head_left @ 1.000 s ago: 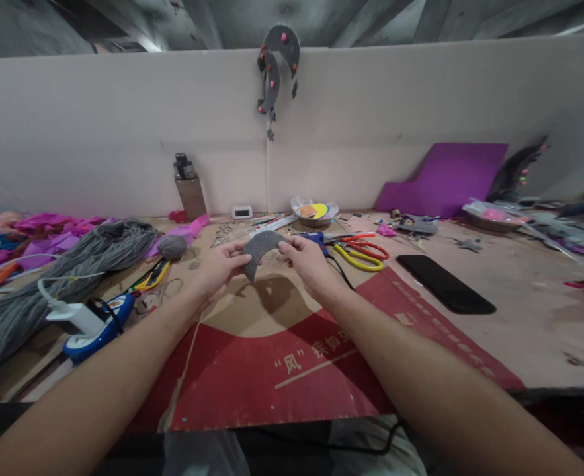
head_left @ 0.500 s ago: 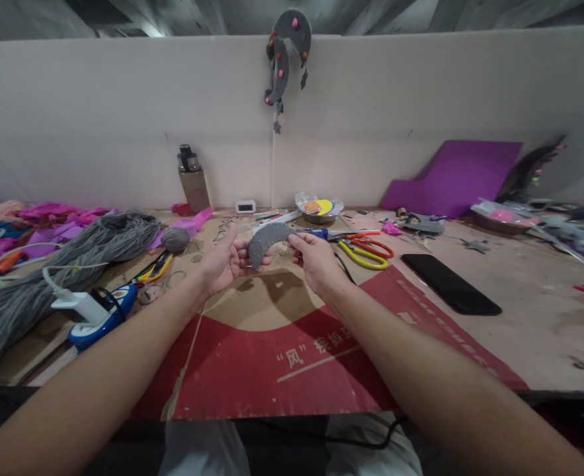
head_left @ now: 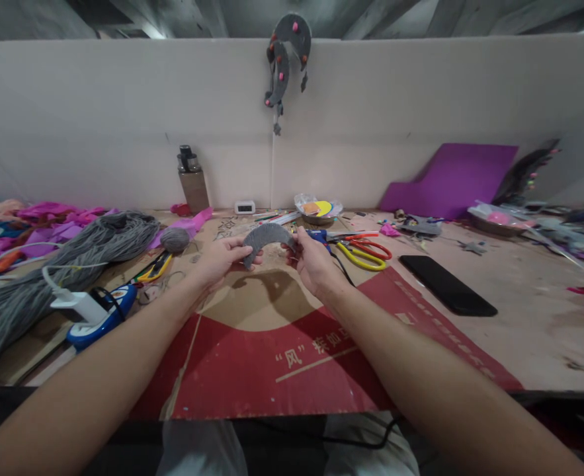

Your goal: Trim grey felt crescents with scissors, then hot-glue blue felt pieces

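Observation:
Between my hands is a grey crescent wrapped in yarn [head_left: 268,236], held up above the cardboard with its curve upward. My left hand [head_left: 225,258] is closed on its left end, the thumb pressed on the front face. At the other end, my right hand [head_left: 311,260] pinches the crescent's tip between thumb and fingers. Below lies a red and brown cardboard sheet [head_left: 252,370], on which shadows of the hands and crescent fall. Just beyond my right hand are scissors with yellow handles [head_left: 364,258] and red-handled ones [head_left: 374,246].
A skein of grey yarn [head_left: 108,241], a small yarn ball [head_left: 175,239] and a blue power strip [head_left: 104,324] lie at left. At right is a black phone [head_left: 445,284]. A bowl [head_left: 319,215] stands behind; a decorated grey moon [head_left: 294,36] hangs on the wall.
My left hand has gone from an open palm under the crescent to gripping its left end with the thumb in front. The crescent has turned slightly, its arch now more level.

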`<state>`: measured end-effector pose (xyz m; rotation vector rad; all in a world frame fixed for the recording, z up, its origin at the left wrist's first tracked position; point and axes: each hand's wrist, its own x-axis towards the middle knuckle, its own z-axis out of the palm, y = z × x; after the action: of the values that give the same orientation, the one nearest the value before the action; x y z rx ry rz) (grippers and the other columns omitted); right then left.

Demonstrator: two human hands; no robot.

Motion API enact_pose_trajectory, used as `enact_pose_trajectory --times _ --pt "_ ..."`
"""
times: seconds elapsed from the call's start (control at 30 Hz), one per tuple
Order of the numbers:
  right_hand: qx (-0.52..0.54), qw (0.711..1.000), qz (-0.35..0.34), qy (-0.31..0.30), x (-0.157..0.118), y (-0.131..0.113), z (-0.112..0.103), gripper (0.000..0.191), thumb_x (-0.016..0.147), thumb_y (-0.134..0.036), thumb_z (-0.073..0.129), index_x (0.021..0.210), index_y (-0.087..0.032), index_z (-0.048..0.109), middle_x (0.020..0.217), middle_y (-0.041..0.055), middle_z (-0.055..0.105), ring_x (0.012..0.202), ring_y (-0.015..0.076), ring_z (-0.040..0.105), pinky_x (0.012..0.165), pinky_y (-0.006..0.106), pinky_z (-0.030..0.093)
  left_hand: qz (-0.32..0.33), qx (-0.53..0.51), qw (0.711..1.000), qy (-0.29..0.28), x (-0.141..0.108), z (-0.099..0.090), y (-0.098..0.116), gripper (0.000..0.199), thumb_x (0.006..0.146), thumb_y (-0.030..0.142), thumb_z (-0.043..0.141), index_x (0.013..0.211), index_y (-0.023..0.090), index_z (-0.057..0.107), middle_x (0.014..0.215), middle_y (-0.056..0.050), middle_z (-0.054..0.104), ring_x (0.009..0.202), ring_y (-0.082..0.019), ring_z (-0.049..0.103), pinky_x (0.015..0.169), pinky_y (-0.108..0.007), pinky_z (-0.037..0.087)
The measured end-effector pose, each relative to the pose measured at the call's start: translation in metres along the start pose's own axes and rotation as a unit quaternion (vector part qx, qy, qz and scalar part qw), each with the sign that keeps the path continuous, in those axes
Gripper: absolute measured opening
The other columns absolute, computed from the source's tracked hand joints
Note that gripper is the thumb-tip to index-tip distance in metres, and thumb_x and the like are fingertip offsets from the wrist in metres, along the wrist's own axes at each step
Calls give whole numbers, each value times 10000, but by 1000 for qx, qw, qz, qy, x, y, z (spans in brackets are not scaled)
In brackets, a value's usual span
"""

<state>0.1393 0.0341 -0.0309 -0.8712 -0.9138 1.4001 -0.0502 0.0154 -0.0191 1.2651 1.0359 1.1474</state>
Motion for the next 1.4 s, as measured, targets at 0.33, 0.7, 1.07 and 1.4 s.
enact_pose_trajectory --times 0.33,0.7,1.07,1.4 --pt "-51 996 -49 -52 0 5 -5 302 568 -397 765 715 -185 606 671 -37 558 560 73 410 569 245 326 1 20 1000 -2 0 -2 2 170 739 230 730 867 123 701 845 -103 740 684 -148 679 592 -240 523" --pt "-38 997 -59 -20 2 5 -6 294 524 -374 768 707 -194 625 632 -48 560 568 76 403 568 242 302 -96 -101 990 -14 0 0 10 543 984 472 298 986 74 668 881 -208 743 732 -220 718 640 -305 560" --pt "-15 999 -27 -12 4 5 -9 263 537 -328 755 702 -179 614 634 -49 565 560 69 424 551 231 305 -124 -99 987 -15 0 -2 14 700 949 592 209 1047 79 676 988 -233 725 890 -269 704 647 -348 568" --pt "-30 999 -24 1 5 6 -9 232 580 -324 729 723 -194 601 661 -49 561 576 79 434 573 240 316 -103 -105 989 -11 3 -4 10 657 945 589 281 961 78 694 954 -229 727 875 -263 707 668 -348 581"
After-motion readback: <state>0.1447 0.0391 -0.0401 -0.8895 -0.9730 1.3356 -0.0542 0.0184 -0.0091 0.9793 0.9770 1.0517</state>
